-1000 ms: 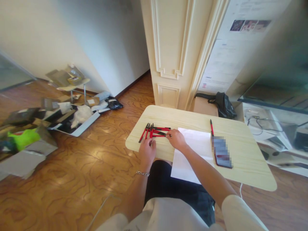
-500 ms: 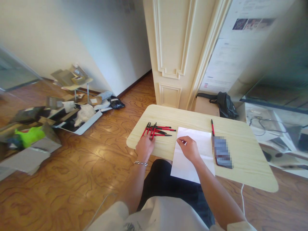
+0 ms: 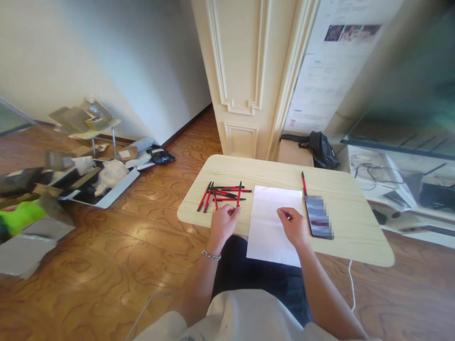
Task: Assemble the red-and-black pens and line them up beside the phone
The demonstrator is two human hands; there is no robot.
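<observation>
My left hand [image 3: 222,222] pinches one red pen [image 3: 239,194] beside the pen pile [image 3: 215,193] on the table [image 3: 355,237]. My right hand [image 3: 293,226] rests loosely curled and empty on the white paper [image 3: 266,227].

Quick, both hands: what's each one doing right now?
Left hand: closed on a red pen.
Right hand: loosely open, empty, resting on the white paper.

Silver chain bracelet [image 3: 211,255] behind the left hand [image 3: 222,222], cream top [image 3: 249,317], black trousers [image 3: 263,279].
</observation>
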